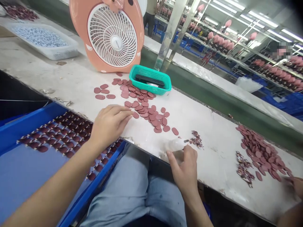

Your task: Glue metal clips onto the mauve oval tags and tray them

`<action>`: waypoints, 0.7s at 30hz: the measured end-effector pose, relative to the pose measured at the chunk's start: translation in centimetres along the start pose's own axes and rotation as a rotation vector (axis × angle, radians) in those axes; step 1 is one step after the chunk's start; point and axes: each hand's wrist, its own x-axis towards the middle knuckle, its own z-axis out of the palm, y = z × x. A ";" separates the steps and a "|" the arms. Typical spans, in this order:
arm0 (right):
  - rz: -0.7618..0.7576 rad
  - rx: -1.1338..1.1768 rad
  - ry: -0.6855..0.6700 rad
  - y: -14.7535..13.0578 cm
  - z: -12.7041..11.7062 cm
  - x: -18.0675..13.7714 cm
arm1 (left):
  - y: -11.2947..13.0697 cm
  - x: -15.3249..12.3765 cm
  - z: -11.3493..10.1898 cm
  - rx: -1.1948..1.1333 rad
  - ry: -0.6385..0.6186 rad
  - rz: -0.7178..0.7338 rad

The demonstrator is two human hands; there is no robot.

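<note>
My left hand (111,121) reaches over the table, fingers stretched out close together. Its fingertips are at the edge of a dark-red oval disc (135,115) beside a loose pile of such discs (151,115). Its thumb is mostly hidden. Near the table's front edge my right hand (186,165) has its thumb and curled fingers at a whitish squeeze bottle (174,145), which is blurred and tilted low over the table. The dark nozzle points right, towards a small heap of dark-red and white bits (196,139).
A green basket (150,78) with a black item and an orange fan (115,41) stand behind the discs. A white tray (44,39) is back left. A blue bin (59,138) holds rows of pieces below. Right: another disc pile (262,154) and a co-worker's blurred hand (294,186).
</note>
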 end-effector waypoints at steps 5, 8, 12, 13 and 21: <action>0.015 0.156 -0.016 0.0 -0.1 0.2 | 0.4 4.9 0.9 0.040 -0.296 0.017; 0.008 0.293 -0.032 -0.2 -0.4 -0.4 | -0.3 5.4 0.6 0.028 -0.388 -0.037; 0.002 0.513 -0.068 -0.9 -0.4 -1.4 | -0.7 5.3 0.3 -0.030 -0.418 -0.138; 0.008 0.562 -0.083 -1.3 -0.3 -1.4 | -0.5 5.1 0.2 -0.057 -0.416 -0.165; 0.118 0.863 -0.281 -5.0 0.4 -0.5 | 6.9 -4.5 -1.8 -0.612 -0.348 -0.373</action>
